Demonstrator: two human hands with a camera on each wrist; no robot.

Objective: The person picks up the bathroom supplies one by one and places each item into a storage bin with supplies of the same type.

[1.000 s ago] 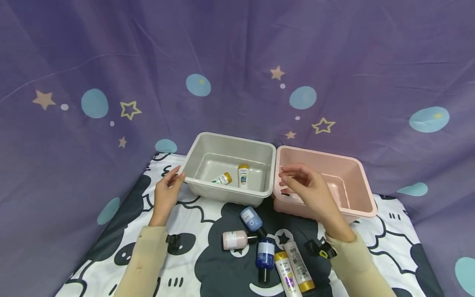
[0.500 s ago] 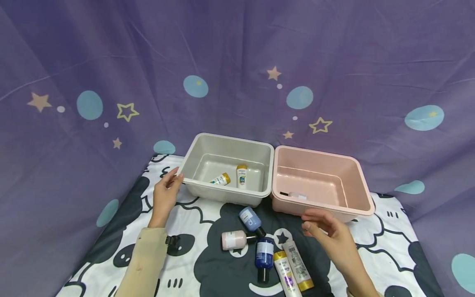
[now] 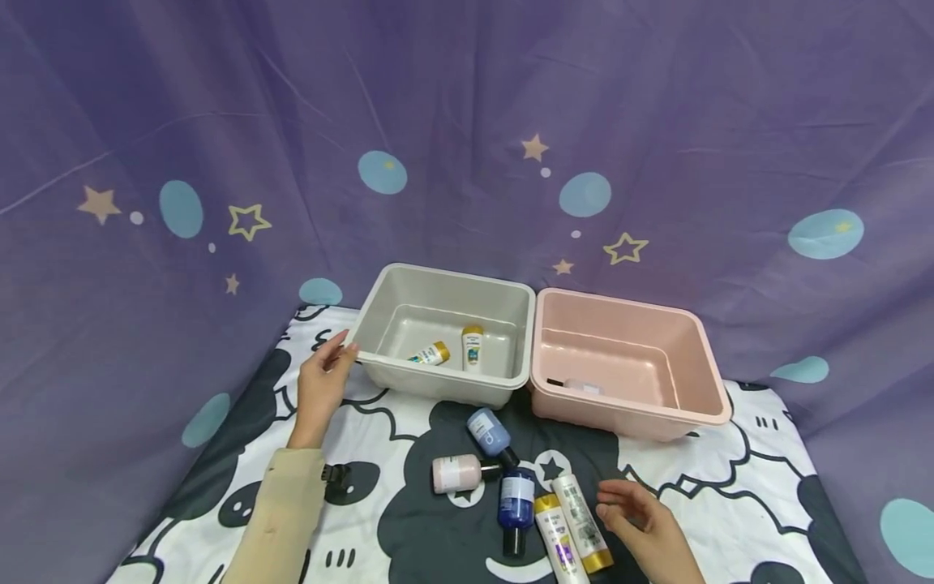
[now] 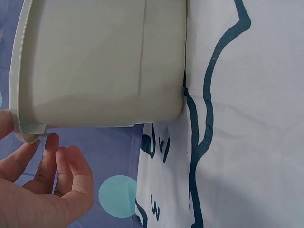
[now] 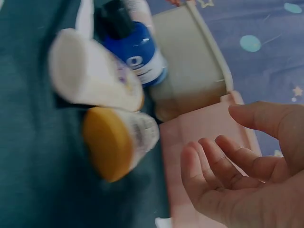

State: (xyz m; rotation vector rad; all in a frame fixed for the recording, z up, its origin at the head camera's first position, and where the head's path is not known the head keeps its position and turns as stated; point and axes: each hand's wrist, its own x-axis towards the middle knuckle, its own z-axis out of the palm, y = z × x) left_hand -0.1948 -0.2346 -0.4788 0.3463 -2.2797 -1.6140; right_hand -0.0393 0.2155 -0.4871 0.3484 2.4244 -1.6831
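Observation:
My left hand [image 3: 324, 388] pinches the left front corner of the grey plastic bin [image 3: 430, 377], thumb on the rim and fingertips under it in the left wrist view. Two small white tubes with yellow caps, one tilted [image 3: 434, 354] and one upright [image 3: 473, 347], are in that bin. My right hand [image 3: 645, 531] holds nothing, fingers loosely bent, just right of a white tube with a gold cap [image 3: 581, 519]. A second yellow-capped tube [image 3: 558, 539] lies alongside. Left of them lie a dark blue bottle [image 3: 516, 499], a lighter blue bottle [image 3: 489, 430] and a pink bottle [image 3: 456, 474].
A pink bin [image 3: 620, 414] stands right beside the grey one, with a small pale bottle [image 3: 582, 388] lying inside. Sheep-patterned cloth [image 3: 343, 527] covers the table. Behind the bins hangs a purple curtain [image 3: 452, 203] with stars and dots.
My right hand has drawn back from over the pink bin, down toward the tubes, uncovering the pale bottle inside. The left hand keeps its place at the grey bin's corner.

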